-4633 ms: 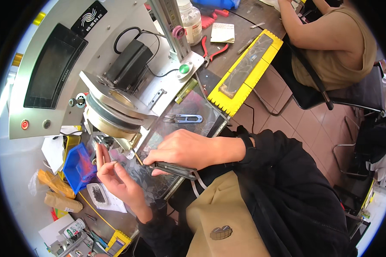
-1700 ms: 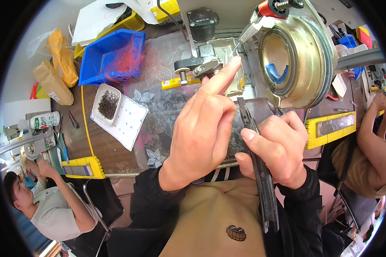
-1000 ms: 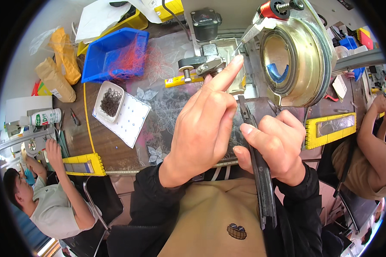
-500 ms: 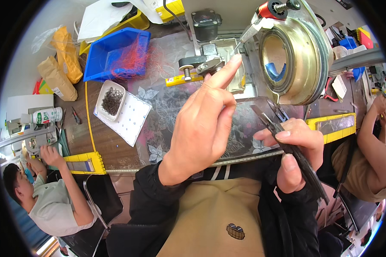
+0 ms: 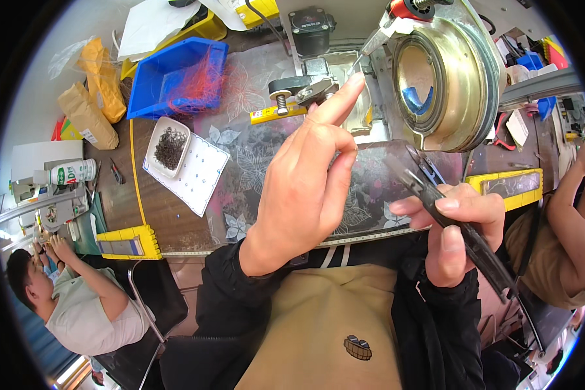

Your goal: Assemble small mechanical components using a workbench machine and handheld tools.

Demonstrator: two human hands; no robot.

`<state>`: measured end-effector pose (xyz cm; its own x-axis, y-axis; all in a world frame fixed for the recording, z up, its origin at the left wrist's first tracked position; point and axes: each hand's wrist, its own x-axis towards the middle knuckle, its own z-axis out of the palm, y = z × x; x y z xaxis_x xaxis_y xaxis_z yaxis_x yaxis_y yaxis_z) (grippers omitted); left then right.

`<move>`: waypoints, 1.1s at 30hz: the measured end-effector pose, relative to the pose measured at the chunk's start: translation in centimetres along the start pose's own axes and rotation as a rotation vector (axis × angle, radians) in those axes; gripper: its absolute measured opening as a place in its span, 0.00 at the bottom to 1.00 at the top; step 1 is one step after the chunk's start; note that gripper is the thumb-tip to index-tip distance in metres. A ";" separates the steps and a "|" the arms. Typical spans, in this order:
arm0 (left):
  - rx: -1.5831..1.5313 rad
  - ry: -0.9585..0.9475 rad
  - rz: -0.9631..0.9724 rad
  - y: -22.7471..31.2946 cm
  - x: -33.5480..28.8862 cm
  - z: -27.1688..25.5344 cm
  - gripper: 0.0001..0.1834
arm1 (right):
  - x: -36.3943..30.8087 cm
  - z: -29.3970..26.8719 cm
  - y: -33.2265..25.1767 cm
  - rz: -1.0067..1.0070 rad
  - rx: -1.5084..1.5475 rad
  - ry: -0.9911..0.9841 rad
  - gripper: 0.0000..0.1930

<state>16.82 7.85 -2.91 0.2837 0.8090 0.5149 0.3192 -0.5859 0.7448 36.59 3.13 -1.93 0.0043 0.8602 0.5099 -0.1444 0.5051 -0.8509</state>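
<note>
My left hand [image 5: 305, 182] reaches over the bench to a small metal clamp-like fitting [image 5: 318, 91]. One finger stretches up toward a thin pointed tip, while thumb and index finger are pinched together. What they pinch, if anything, is too small to see. In my right hand [image 5: 458, 224] lies a long, slim dark tool [image 5: 478, 253], slanting from upper left to lower right and blurred at its upper end. Metal prongs [image 5: 426, 166] show beside that end; whether they belong to the same tool I cannot tell. A brass-coloured ring [image 5: 458, 97] stands beyond this hand.
Left on the bench are a blue bin [image 5: 149, 88] with fine red strands, a white dish [image 5: 156, 166] of small dark coiled pieces on a patterned sheet, and paper packets [image 5: 88, 110]. A yellow-framed tray [image 5: 526, 188] lies right. Co-workers [image 5: 78, 302] sit on both sides.
My right hand and its dark tool have shifted slightly right and down. My left hand stays nearly in place. The co-worker at left has drawn a raised hand back toward the bench there.
</note>
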 end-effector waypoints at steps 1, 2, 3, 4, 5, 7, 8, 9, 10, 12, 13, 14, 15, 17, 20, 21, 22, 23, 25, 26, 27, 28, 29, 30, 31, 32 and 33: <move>-0.001 -0.001 0.000 0.0 0.0 0.0 0.08 | -0.1 0.3 0.2 -0.035 -0.043 0.011 0.11; -0.013 -0.002 -0.002 0.0 0.0 0.1 0.08 | 0.1 0.1 0.4 -0.034 -0.044 0.012 0.11; -0.022 -0.003 -0.005 -0.1 0.0 0.0 0.08 | 0.4 -0.2 0.5 -0.084 -0.126 -0.078 0.13; -0.019 -0.003 -0.006 -0.1 0.0 0.1 0.08 | 0.6 -0.5 0.6 -0.134 -0.209 -0.169 0.16; -0.020 0.031 -0.002 -0.1 0.0 0.3 0.08 | 0.7 -0.8 0.6 -0.162 -0.264 -0.193 0.22; -0.015 0.067 -0.003 -0.3 -0.2 0.4 0.10 | 1.1 -0.9 0.3 -0.185 -0.342 -0.260 0.23; -0.019 0.070 0.001 -0.3 -0.3 0.4 0.10 | 1.2 -0.8 0.3 -0.210 -0.422 -0.325 0.24; -0.031 0.072 0.008 -0.3 -0.1 0.5 0.10 | 1.3 -0.9 0.4 -0.230 -0.454 -0.320 0.23; -0.036 0.072 0.007 -0.3 0.0 0.6 0.10 | 1.5 -0.9 0.5 -0.228 -0.458 -0.321 0.23; -0.038 0.079 0.016 -0.4 0.0 0.6 0.10 | 1.8 -0.8 0.9 -0.299 -0.523 -0.307 0.24; -0.038 0.079 0.013 -0.5 -0.1 0.6 0.10 | 2.0 -0.8 1.1 -0.297 -0.521 -0.309 0.24; -0.033 0.079 0.019 -0.5 -0.1 0.6 0.10 | 2.1 -0.7 1.2 -0.308 -0.526 -0.304 0.23; -0.031 0.079 0.024 -0.6 -0.1 0.6 0.10 | 2.2 -0.7 1.3 -0.318 -0.533 -0.301 0.24; -0.071 0.037 0.011 -0.5 -0.2 0.3 0.09 | 2.4 -0.5 1.2 -0.308 -0.554 -0.323 0.24; -0.108 -0.003 0.005 -0.6 -0.2 0.1 0.09 | 2.6 -0.3 1.3 -0.316 -0.589 -0.346 0.24; -0.105 -0.002 0.012 -0.6 -0.2 0.1 0.09 | 2.6 -0.3 1.4 -0.333 -0.603 -0.345 0.24; -0.106 -0.002 0.010 -0.6 -0.2 0.1 0.09 | 2.5 -0.2 1.4 -0.331 -0.603 -0.346 0.24; -0.104 -0.002 0.013 -0.6 -0.1 0.1 0.09 | 2.5 -0.2 1.4 -0.339 -0.598 -0.354 0.23; -0.106 -0.004 0.016 -0.6 -0.1 0.1 0.09 | 2.5 -0.2 1.4 -0.346 -0.597 -0.360 0.23; -0.112 -0.003 0.017 -0.6 -0.1 0.2 0.09 | 2.6 -0.2 1.4 -0.355 -0.610 -0.367 0.24; -0.113 -0.002 0.018 -0.7 -0.1 0.1 0.08 | 2.6 -0.2 1.4 -0.367 -0.620 -0.374 0.24; -0.110 -0.004 0.019 -0.7 -0.2 0.1 0.08 | 2.7 -0.1 1.4 -0.368 -0.618 -0.372 0.24; -0.109 -0.002 0.019 -0.7 -0.2 0.1 0.08 | 2.7 0.0 1.4 -0.373 -0.636 -0.378 0.25; -0.111 -0.001 0.019 -0.6 -0.2 0.1 0.08 | 2.6 0.0 1.3 -0.376 -0.657 -0.384 0.25; -0.111 -0.004 0.019 -0.6 -0.2 0.1 0.08 | 2.6 0.0 1.3 -0.375 -0.657 -0.381 0.25; -0.112 -0.005 0.025 -0.6 -0.2 0.1 0.08 | 2.5 0.1 1.4 -0.391 -0.674 -0.373 0.25; -0.114 -0.007 0.030 -0.6 -0.1 0.2 0.08 | 2.4 0.1 1.4 -0.407 -0.692 -0.365 0.25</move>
<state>16.75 8.14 -3.53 0.2981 0.7904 0.5352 0.2053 -0.6006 0.7727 36.31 5.92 -1.86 -0.4083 0.5877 0.6985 0.4314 0.7986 -0.4198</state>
